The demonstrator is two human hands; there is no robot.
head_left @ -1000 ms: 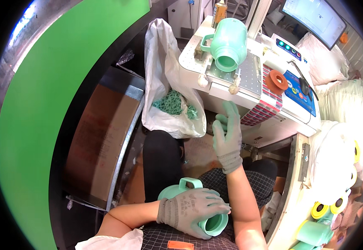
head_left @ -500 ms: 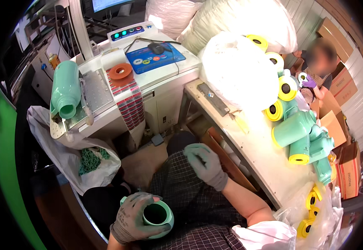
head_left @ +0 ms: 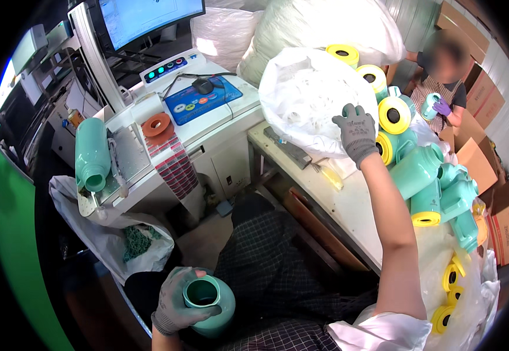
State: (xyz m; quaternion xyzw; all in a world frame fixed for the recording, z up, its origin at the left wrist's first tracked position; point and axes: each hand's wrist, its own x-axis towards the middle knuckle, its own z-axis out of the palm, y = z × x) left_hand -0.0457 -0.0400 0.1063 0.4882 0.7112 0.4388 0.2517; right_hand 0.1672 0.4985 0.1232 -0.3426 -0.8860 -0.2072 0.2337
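My gloved left hand (head_left: 175,304) is wrapped round the neck of a mint-green bottle body (head_left: 222,307) in my lap. Its round mouth faces up and looks dark inside. My right arm stretches out over the table, and the gloved right hand (head_left: 356,131) is at the near side of an opened white plastic bag (head_left: 275,82). The fingers of that hand are apart, with nothing seen in them. Small whitish pieces (head_left: 310,105) lie in the bag, too indistinct to name. Beside the hand on the right are green jugs (head_left: 415,172) with yellow ends.
On the left, another green bottle (head_left: 90,152) lies on a white machine (head_left: 219,140), near an orange ring (head_left: 158,127). A sack (head_left: 111,245) holds green shreds. Yellow parts (head_left: 453,278) fill a clear bag at right. Behind the jugs, a co-worker's purple-gloved hand (head_left: 441,107) holds a green bottle.
My right hand has gone from above my lap up and forward to the white bag, its fingers spreading. My left hand still grips the bottle body. The view has shifted, showing more of the screen.
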